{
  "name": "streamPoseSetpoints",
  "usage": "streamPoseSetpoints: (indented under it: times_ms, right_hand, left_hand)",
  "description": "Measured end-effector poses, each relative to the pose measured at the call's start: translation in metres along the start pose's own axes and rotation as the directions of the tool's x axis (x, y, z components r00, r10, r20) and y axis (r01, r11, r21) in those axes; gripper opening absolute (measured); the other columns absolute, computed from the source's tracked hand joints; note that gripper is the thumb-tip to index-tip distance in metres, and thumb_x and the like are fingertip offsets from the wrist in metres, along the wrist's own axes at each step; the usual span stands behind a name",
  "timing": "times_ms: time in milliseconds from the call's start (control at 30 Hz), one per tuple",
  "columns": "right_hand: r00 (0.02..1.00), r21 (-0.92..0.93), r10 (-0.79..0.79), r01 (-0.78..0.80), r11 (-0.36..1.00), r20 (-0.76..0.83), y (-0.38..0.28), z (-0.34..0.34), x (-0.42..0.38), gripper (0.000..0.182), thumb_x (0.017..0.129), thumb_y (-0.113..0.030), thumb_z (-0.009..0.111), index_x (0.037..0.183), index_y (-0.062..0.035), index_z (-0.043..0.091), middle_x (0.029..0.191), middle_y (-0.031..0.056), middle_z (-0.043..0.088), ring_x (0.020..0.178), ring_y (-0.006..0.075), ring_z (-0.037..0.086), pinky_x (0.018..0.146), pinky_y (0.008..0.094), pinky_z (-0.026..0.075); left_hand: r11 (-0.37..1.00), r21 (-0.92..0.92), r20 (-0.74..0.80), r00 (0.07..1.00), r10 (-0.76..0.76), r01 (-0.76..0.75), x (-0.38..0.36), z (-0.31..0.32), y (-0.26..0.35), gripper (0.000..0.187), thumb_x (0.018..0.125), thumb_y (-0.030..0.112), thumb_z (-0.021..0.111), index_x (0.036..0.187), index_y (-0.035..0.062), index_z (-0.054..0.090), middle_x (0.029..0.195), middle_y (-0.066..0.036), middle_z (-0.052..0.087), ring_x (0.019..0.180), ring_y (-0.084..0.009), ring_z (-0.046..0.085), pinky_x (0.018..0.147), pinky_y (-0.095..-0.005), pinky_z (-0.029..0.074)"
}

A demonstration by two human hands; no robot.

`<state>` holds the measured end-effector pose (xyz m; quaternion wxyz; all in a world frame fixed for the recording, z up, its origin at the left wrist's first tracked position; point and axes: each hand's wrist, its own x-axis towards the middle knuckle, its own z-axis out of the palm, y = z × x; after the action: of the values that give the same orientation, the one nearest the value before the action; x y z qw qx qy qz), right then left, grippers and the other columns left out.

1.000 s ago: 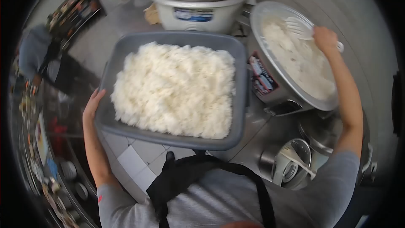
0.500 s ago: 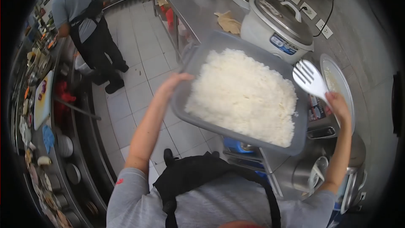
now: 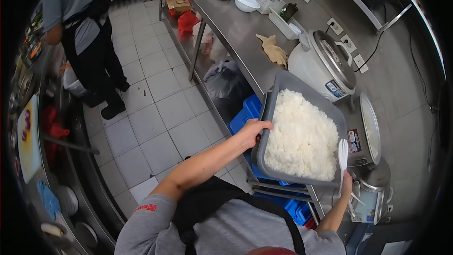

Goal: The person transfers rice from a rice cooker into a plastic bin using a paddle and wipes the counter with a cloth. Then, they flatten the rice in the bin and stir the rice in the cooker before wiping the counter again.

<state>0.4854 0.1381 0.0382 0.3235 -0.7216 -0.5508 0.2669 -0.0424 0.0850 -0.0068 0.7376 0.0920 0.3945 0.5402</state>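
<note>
A grey bin heaped with white rice is tilted in front of me, over the edge of the steel counter. My left hand grips its left rim, thumb over the top. At the bin's lower right edge my right hand is closed on the handle of a white slotted rice paddle, whose head stands upright beside the rice. Just beyond the bin sits a white rice cooker with a metal lid.
A steel counter holds a cloth glove, white bowls and baskets. A round metal lid and pots are at right. A co-worker stands at the left counter. Blue containers sit below.
The bin has moved right and down in view, turning more upright. The paddle has swung down from above the lid side to the bin's edge. My view has shifted, showing more counter.
</note>
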Motion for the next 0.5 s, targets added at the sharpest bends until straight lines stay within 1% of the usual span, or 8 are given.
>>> streamPoseSetpoints:
  times_ms: [67,133,167,200,233,300,400,500]
  right_hand:
    - [0.994,0.222,0.107,-0.097,0.970,-0.035,0.003,0.010,-0.013,0.038,0.090,-0.029,0.046,0.102,0.0047,0.057,0.092,0.0037,0.058,0.083,0.0129,0.049,0.075,0.0282,0.038]
    - [0.987,0.224,0.151,-0.134,0.965,-0.059,-0.008,0.025,-0.036,0.039,0.090,-0.029,0.046,0.104,0.0056,0.057,0.095,0.0048,0.058,0.086,0.0133,0.051,0.079,0.0279,0.038]
    - [0.982,0.224,0.175,-0.154,0.962,-0.072,-0.016,0.033,-0.053,0.039,0.090,-0.029,0.046,0.104,0.0060,0.057,0.097,0.0053,0.059,0.088,0.0136,0.051,0.080,0.0277,0.038]
    - [0.982,0.274,0.157,-0.123,0.954,-0.104,-0.030,0.048,-0.070,0.038,0.090,-0.029,0.046,0.103,0.0056,0.057,0.095,0.0059,0.060,0.087,0.0134,0.053,0.080,0.0271,0.039]
    - [0.976,0.365,0.197,-0.151,0.919,-0.091,-0.054,0.065,-0.086,0.037,0.091,-0.029,0.046,0.102,0.0051,0.057,0.094,0.0057,0.060,0.085,0.0132,0.053,0.079,0.0269,0.040]
    - [0.962,0.532,0.265,-0.191,0.825,-0.064,-0.100,0.095,-0.113,0.036,0.091,-0.028,0.046,0.101,0.0042,0.058,0.092,0.0053,0.060,0.082,0.0129,0.054,0.076,0.0264,0.041]
    - [0.966,0.443,0.188,-0.092,0.892,-0.178,-0.122,0.131,-0.126,0.034,0.091,-0.026,0.045,0.099,0.0040,0.059,0.090,0.0045,0.061,0.079,0.0118,0.054,0.074,0.0252,0.042]
    - [0.981,0.450,0.075,0.015,0.893,-0.181,-0.182,0.182,-0.148,0.032,0.092,-0.024,0.045,0.098,0.0039,0.059,0.090,0.0042,0.061,0.080,0.0106,0.053,0.074,0.0245,0.042]
  left_hand:
    - [0.999,-0.041,0.010,1.000,-0.015,0.015,0.003,-0.009,0.021,0.036,0.064,0.009,0.067,0.096,-0.0039,0.056,0.089,-0.013,0.059,0.073,-0.0217,0.061,0.062,-0.0322,0.053]
    - [0.997,-0.058,0.014,0.998,-0.056,0.057,0.002,-0.020,0.044,0.033,0.065,0.010,0.068,0.094,-0.0012,0.058,0.088,-0.013,0.060,0.074,-0.0210,0.061,0.064,-0.0334,0.052]
    - [0.997,-0.045,0.052,0.997,-0.064,0.067,0.000,-0.030,0.058,0.033,0.065,0.012,0.068,0.094,0.0003,0.059,0.088,-0.012,0.060,0.076,-0.0215,0.061,0.067,-0.0336,0.052]
    - [0.994,-0.064,0.028,0.996,-0.084,0.086,0.005,-0.043,0.067,0.034,0.065,0.012,0.068,0.095,0.0003,0.059,0.087,-0.012,0.060,0.076,-0.0218,0.061,0.069,-0.0336,0.052]
    - [0.992,-0.078,0.008,0.996,-0.094,0.094,0.011,-0.055,0.079,0.035,0.065,0.012,0.068,0.096,0.0004,0.058,0.086,-0.013,0.060,0.077,-0.0222,0.060,0.071,-0.0336,0.051]
    - [0.987,-0.138,0.017,0.996,-0.086,0.087,0.007,-0.073,0.113,0.023,0.067,0.010,0.066,0.087,0.0010,0.060,0.082,-0.012,0.060,0.073,-0.0204,0.060,0.068,-0.0332,0.052]
    - [0.980,-0.179,-0.010,0.995,-0.096,0.093,0.002,-0.095,0.159,0.027,0.069,0.010,0.064,0.093,0.0017,0.057,0.087,-0.012,0.060,0.075,-0.0230,0.061,0.071,-0.0342,0.052]
    - [0.991,-0.125,-0.048,0.998,-0.047,0.041,0.012,-0.140,0.204,0.031,0.068,0.010,0.065,0.096,-0.0002,0.055,0.089,-0.015,0.060,0.077,-0.0244,0.061,0.073,-0.0349,0.052]
